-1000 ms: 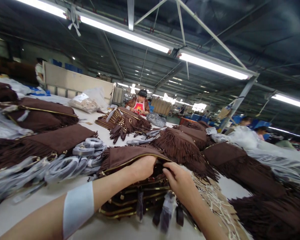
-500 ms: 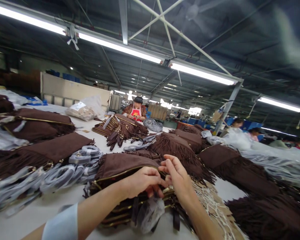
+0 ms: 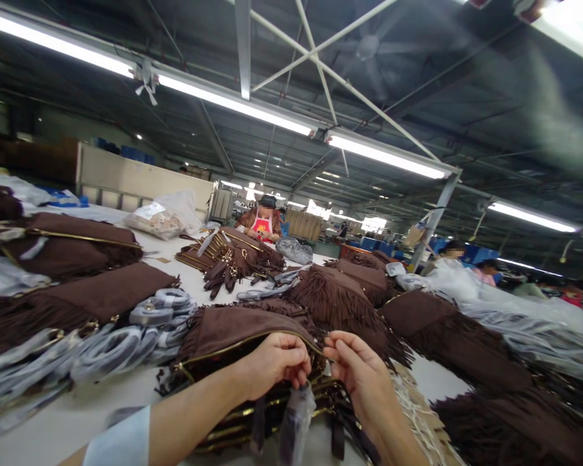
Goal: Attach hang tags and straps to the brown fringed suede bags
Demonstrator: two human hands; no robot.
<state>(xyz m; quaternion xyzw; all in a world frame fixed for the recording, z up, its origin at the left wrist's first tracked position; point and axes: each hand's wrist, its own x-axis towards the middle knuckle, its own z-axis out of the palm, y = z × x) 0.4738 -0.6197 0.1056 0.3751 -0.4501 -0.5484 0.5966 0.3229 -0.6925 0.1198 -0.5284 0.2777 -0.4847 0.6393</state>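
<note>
Apparently partway: brown bag (image 3: pixel 252 323) gapes at the zip, left hand (image 3: pixel 272 362) pinches wrapped piece (image 3: pixel 296 417), right hand (image 3: pixel 362 372) apart near zip end, grip unclear

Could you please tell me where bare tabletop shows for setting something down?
White tabletop shows between the wrapped straps and the left forearm, and in a smaller patch between the tan pieces and the brown bag at right. It is crowded around the bag stack, left hand and right hand.
</note>
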